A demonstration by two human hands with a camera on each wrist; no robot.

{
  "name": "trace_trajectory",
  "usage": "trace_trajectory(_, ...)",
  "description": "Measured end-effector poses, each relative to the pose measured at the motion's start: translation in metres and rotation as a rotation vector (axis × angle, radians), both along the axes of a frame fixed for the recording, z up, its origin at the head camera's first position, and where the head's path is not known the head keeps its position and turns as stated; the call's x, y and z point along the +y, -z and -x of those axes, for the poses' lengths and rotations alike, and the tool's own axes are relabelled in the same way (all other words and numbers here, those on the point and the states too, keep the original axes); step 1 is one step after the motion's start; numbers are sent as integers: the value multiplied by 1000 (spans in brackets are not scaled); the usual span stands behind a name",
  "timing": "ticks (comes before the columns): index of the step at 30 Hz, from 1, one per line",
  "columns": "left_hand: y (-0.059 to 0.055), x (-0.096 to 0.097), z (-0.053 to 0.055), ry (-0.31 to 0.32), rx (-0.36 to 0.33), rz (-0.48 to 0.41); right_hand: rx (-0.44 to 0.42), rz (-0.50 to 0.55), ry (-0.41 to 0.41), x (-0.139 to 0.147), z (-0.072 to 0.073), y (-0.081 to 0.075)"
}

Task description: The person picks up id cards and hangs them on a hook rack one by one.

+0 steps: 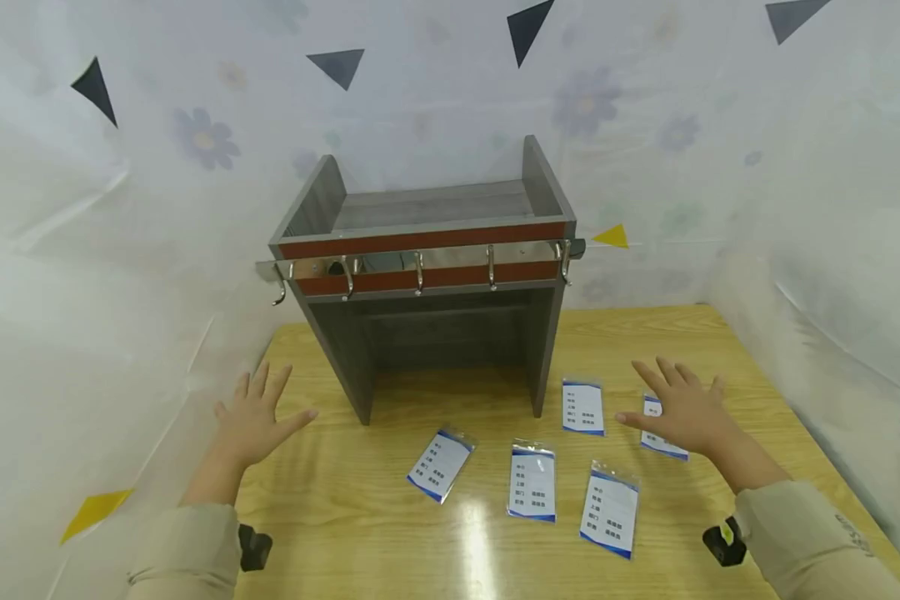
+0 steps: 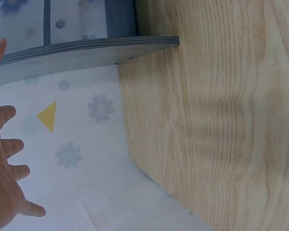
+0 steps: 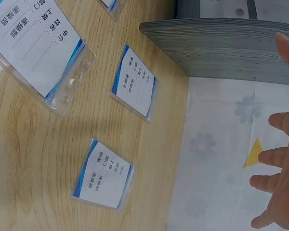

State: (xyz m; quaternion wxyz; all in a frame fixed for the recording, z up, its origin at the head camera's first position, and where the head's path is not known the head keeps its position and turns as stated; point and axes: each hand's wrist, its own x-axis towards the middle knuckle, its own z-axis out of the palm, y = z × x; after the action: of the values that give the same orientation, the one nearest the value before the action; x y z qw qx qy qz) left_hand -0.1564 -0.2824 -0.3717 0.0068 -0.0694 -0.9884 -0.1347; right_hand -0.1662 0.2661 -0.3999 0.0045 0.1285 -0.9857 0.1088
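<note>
My left hand [image 1: 252,423] hovers over the left of the table with its fingers spread, holding nothing. On the other side my right hand [image 1: 686,414] is spread the same way, above the right part of the table, and overlaps one badge [image 1: 664,446] in the head view. Several white-and-blue badges in clear sleeves lie flat on the wood: a tilted one [image 1: 441,465], one at the middle [image 1: 532,483], one in front [image 1: 610,512] and one by the rack's right leg [image 1: 582,407]. The right wrist view also shows a badge [image 3: 134,83] near the rack's side panel.
A grey wooden rack [image 1: 420,223] stands at the back of the table [image 1: 330,517]. Across its front runs a shiny metal rail with several hooks [image 1: 419,273]. White flowered sheeting [image 1: 450,83] hangs behind and at both sides, with triangle flags on it.
</note>
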Motion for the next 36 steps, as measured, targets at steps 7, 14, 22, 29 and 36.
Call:
trace_trajectory(7, -5, 0, 2, 0, 13, -5, 2, 7, -8, -1, -1, 6)
trace_trajectory(14, -13, 0, 8, 7, 42, 26, -6, 12, -9, -3, -4, 13)
trace_trajectory(22, -25, 2, 12, 6, 61, -1, -33, 41, -20, -9, -8, 24)
trace_trajectory(29, -34, 3, 14, 23, 62, -43, -45, 83, -20, -16, -13, 37)
trace_trajectory(36, -46, 6, 14, 34, 95, -84, -70, 133, -24, -23, -16, 50)
